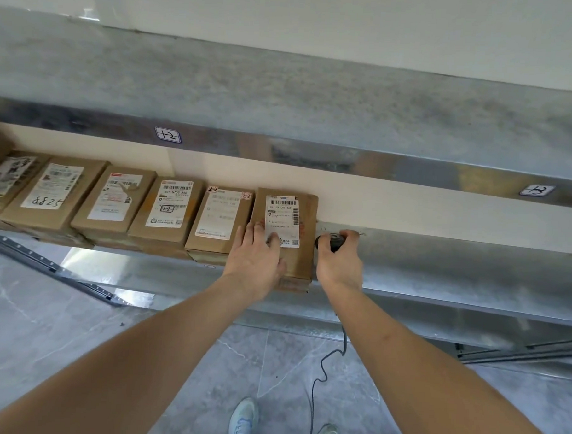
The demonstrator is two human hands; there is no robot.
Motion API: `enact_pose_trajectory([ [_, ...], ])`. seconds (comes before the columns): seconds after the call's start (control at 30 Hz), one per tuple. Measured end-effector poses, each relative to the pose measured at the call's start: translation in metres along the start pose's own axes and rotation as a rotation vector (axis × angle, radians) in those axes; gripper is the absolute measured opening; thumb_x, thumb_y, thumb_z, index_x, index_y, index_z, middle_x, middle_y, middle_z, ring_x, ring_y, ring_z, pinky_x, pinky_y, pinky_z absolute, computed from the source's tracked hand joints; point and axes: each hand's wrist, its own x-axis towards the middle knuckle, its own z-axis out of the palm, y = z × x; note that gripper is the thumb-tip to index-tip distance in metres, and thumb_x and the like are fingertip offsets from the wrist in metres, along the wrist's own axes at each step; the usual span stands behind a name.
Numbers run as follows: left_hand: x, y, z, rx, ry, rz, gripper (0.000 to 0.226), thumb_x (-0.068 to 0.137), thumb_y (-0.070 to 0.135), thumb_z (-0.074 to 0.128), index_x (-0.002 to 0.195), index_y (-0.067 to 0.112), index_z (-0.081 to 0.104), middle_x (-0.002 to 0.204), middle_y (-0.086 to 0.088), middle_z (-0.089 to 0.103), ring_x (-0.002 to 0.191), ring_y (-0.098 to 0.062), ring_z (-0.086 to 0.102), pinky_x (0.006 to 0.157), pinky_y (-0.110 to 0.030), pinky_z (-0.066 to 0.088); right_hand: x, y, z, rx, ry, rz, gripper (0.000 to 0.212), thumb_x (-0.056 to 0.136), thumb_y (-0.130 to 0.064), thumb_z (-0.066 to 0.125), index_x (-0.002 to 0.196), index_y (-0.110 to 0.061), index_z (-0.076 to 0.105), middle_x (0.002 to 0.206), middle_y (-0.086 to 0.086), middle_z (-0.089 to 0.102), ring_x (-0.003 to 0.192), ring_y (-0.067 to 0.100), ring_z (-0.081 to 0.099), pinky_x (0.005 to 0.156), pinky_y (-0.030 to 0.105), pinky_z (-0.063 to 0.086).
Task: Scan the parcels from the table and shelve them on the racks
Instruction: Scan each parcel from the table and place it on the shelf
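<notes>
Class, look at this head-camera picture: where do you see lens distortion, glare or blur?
Head view: the wide lens bends the straight upper shelf edge; the metal lower shelf shows soft glare; print on the rightmost parcel under the left hand is partly legible, while the far-left parcels' labels smear.

Grey marbled floor tiles [60, 331] lie below the rack. Two pale shoes [243, 420] stand on the tiles. White wall [352, 19] rises above.
</notes>
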Motion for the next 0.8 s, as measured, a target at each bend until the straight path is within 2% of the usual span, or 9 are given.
enact_pose_trajectory([
  [0.17,0.003,0.005,-0.025,-0.001,-0.074,0.018,0.055,0.103,0.049,0.045,0.143,0.012,0.05,0.143,-0.022,0.046,0.138,-0.042,0.043,0.124,-0.058,0.025,-0.013,-0.002,-0.013,0.098,0.044,-0.011,0.04,0.106,-0.05,0.047,0.14,-0.029,0.041,0.104,-0.003,0.058,0.095,0.026,0.058,0.084,0.04,0.049],
  [0.27,0.0,0.012,-0.044,-0.035,-0.023,0.115,0.05,0.101,0.044,0.052,0.143,0.016,0.051,0.137,-0.019,0.05,0.128,-0.041,0.051,0.117,-0.056,0.035,-0.024,0.004,-0.026,0.172,0.107,-0.01,0.038,0.106,-0.051,0.048,0.138,-0.031,0.043,0.105,-0.006,0.059,0.097,0.025,0.06,0.088,0.044,0.053],
  [0.33,-0.001,0.021,-0.056,-0.038,0.016,0.204,0.049,0.101,0.042,0.052,0.143,0.017,0.05,0.139,-0.019,0.049,0.127,-0.042,0.052,0.112,-0.053,0.04,-0.033,0.009,-0.037,0.232,0.158,-0.008,0.036,0.106,-0.05,0.048,0.137,-0.031,0.044,0.105,-0.007,0.06,0.095,0.023,0.059,0.085,0.041,0.051],
  [0.47,-0.006,0.048,-0.076,-0.036,0.081,0.389,0.052,0.103,0.047,0.048,0.146,0.018,0.048,0.144,-0.017,0.048,0.129,-0.041,0.049,0.108,-0.049,0.04,-0.053,0.024,-0.065,0.312,0.287,0.025,0.035,0.105,-0.052,0.05,0.135,-0.032,0.047,0.102,-0.007,0.06,0.098,0.024,0.059,0.086,0.039,0.048],
  [0.63,-0.016,0.089,-0.098,-0.027,0.138,0.606,0.056,0.102,0.051,0.048,0.148,0.019,0.049,0.155,-0.015,0.042,0.138,-0.038,0.043,0.114,-0.046,0.037,-0.081,0.04,-0.113,0.398,0.436,0.026,0.027,0.105,-0.051,0.05,0.126,-0.034,0.047,0.095,-0.018,0.059,0.093,0.019,0.06,0.085,0.038,0.046],
  [0.7,-0.022,0.109,-0.106,-0.022,0.155,0.684,0.056,0.102,0.052,0.048,0.146,0.019,0.051,0.156,-0.015,0.043,0.14,-0.037,0.043,0.115,-0.046,0.036,-0.095,0.05,-0.134,0.419,0.489,0.023,0.027,0.106,-0.051,0.049,0.127,-0.035,0.046,0.099,-0.013,0.062,0.09,0.017,0.059,0.084,0.037,0.044],
  [0.8,-0.036,0.146,-0.116,-0.011,0.156,0.777,0.06,0.099,0.055,0.042,0.144,0.017,0.052,0.153,-0.015,0.045,0.139,-0.036,0.044,0.114,-0.045,0.038,-0.114,0.068,-0.164,0.445,0.575,0.057,0.029,0.106,-0.052,0.048,0.13,-0.037,0.046,0.109,-0.006,0.065,0.099,0.024,0.061,0.09,0.042,0.049],
])
